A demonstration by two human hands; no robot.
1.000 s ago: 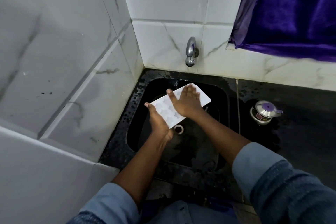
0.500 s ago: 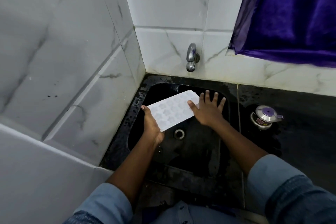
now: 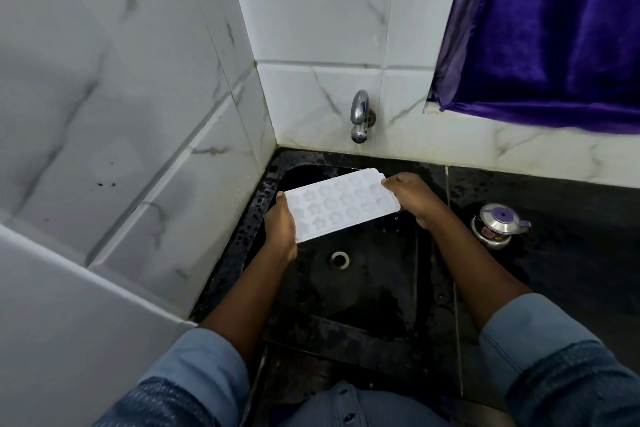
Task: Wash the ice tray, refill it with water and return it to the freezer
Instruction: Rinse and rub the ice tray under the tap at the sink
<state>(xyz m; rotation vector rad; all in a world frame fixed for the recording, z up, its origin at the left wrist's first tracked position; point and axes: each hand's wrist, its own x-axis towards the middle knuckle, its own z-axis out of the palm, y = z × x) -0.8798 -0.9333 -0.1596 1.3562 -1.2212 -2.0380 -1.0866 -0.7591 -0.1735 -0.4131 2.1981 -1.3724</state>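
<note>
Between 2 hands: ice tray (image 3: 341, 204), cavities up, tilted, over sink (image 3: 374, 288). Left hand (image 3: 282, 225) grips one end, right hand (image 3: 412, 198) pinches other. Tap (image 3: 360, 114) just beyond. Risk: likely-wet plastic slips, drops into basin.

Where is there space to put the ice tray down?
The sink floor around the drain, under the ice tray, is bare. So is the black counter right of the steel pot, below the purple curtain. The sink's left rim, against the tiled wall, looks too narrow.
</note>
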